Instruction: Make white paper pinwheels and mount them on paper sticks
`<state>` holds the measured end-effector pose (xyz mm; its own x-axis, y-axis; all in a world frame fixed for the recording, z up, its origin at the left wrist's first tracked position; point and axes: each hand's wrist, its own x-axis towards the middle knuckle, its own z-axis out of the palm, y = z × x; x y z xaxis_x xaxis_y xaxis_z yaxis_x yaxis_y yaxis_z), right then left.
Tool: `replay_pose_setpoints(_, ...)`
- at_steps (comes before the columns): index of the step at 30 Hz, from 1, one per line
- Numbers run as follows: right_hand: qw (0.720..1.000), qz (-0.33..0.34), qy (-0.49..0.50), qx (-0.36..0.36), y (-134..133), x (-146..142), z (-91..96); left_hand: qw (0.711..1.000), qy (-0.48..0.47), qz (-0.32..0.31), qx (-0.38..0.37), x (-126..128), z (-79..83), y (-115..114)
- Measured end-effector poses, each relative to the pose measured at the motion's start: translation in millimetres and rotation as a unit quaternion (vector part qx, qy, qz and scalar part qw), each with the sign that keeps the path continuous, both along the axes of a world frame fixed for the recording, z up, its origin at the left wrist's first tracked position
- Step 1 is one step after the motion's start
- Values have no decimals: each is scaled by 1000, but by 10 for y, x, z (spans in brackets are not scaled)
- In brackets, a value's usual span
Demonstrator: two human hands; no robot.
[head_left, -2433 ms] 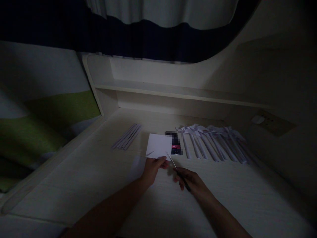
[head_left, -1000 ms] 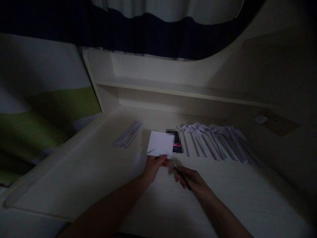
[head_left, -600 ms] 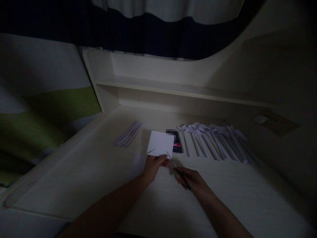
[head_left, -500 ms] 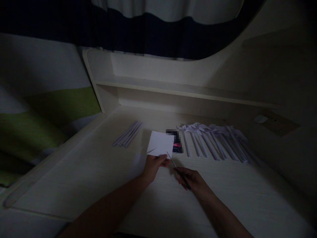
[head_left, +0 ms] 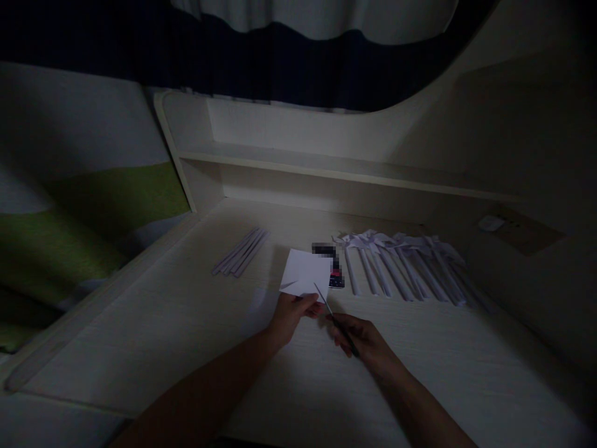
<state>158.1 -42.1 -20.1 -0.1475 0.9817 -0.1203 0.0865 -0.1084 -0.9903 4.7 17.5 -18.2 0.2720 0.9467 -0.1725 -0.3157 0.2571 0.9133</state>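
Note:
My left hand pinches the near edge of a square sheet of white paper between thumb and fingers, above the desk. A slit shows near the sheet's lower left corner. In my right hand is a pair of scissors with a dark handle and thin metal blades, the fingers closed around the handle. The blade tip points up and to the left, overlapping the sheet's lower right part in view, close to my left thumb. Whether the blades are parted is too dim to tell.
A dark phone-like object, partly blurred out, lies behind the paper. Several rolled paper sticks rest at the left. More sticks with folded paper tops lie in a row at the right. A shelf runs along the back.
The paper has shifted slightly right and tilted in my left hand, covering more of the dark object. My right hand and the scissors have barely moved.

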Motion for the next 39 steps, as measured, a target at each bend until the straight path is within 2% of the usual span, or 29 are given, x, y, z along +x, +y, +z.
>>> replay_pose_setpoints(5,1000,6,1,14,6,-3,-4,1000,-3,-5,-1,3,-17,6)
replay_pose_setpoints(17,999,-33,-10,-17,-14,-28,11,1000,-6,-17,6,2,-8,6)
replay_pose_setpoints(29,1000,-19,-23,-7,-11,-22,11,1000,2,-22,2,-2,24,-9)
replay_pose_setpoints(39,999,-41,19,-9,-30,-42,49,999,-23,-28,5,-1,-16,-1)
